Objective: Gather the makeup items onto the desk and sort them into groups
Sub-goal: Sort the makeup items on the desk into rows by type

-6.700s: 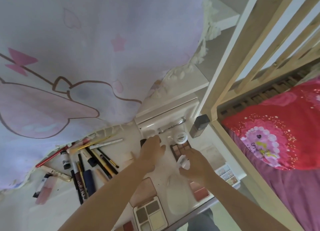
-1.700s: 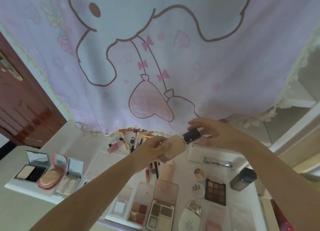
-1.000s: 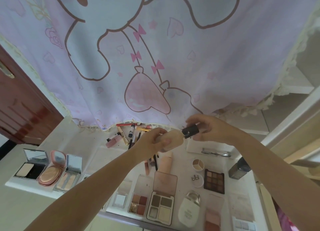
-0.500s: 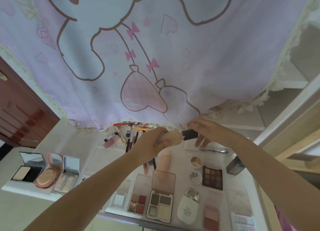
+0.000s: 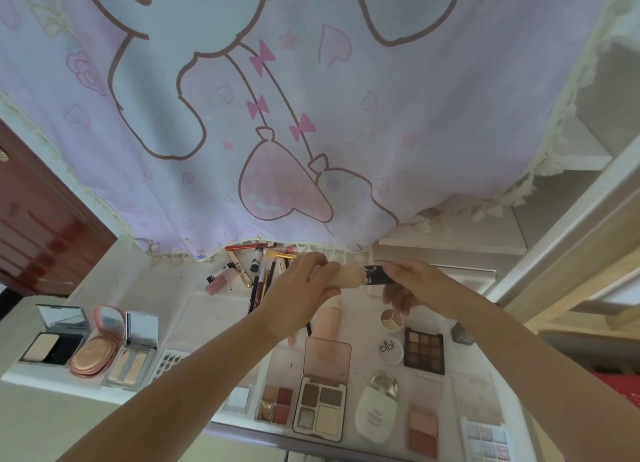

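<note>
Above the desk (image 5: 162,288): I hold a beige tube (image 5: 348,275) in the air, over the far middle of the top, just in front of the hanging curtain (image 5: 311,98).

Done so far: most of the makeup already lies on the desk in rough groups, as I judge it. Three open compacts (image 5: 90,351) sit side by side on the left. Pencils and small tubes (image 5: 249,271) are bunched at the back under the curtain hem. Eyeshadow palettes (image 5: 320,406) line the near edge, with a dark nine-pan palette (image 5: 424,350) and two round pots (image 5: 391,333) to the right of middle.

Left to do: the tube in my hands has no place yet; a second beige tube (image 5: 329,318) lies just below it, which looks like its natural group. The pencil pile looks loose and unsorted. A white bottle (image 5: 375,408) lies among the palettes at the front and may want moving.

Left hand (image 5: 301,288): fingers curled round the body of the tube, gripping it firmly.

Right hand (image 5: 405,285): thumb and forefinger pinch the tube's black cap (image 5: 377,275); the other fingers hang loose below.

Cap: it sits against the end of the tube; whether it is fully on I cannot tell.
</note>
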Action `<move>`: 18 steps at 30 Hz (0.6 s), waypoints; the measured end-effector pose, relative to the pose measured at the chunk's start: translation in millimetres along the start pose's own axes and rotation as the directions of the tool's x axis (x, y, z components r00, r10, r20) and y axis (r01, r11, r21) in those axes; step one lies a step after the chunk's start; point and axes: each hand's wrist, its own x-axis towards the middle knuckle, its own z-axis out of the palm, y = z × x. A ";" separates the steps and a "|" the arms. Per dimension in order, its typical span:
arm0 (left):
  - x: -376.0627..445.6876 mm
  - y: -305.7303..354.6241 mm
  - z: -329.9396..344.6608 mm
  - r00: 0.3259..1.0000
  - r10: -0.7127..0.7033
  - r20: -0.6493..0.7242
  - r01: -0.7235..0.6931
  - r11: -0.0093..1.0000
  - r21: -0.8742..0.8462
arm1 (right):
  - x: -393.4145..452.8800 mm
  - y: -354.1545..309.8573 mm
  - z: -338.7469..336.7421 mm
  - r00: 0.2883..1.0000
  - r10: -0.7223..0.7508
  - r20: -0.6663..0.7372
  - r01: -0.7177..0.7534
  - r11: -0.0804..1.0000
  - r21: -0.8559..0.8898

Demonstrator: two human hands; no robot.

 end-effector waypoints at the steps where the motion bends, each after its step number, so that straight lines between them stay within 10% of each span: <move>1: -1.1 -0.7 1.1 1.000 0.004 -0.002 -0.004 1.000 0.002 | -0.1 2.5 -0.3 0.999 -0.035 -0.006 0.035 0.999 -0.002; 12: -10.2 -4.1 23.0 0.985 -0.157 0.073 0.166 0.979 -0.123 | 0.4 15.9 -3.5 0.970 -0.201 -0.134 0.196 0.979 -0.050; 18: -14.9 -6.5 49.5 0.827 -0.294 0.480 0.485 0.804 -0.344 | 1.7 20.9 -4.6 0.981 -0.152 -0.123 0.131 0.977 -0.166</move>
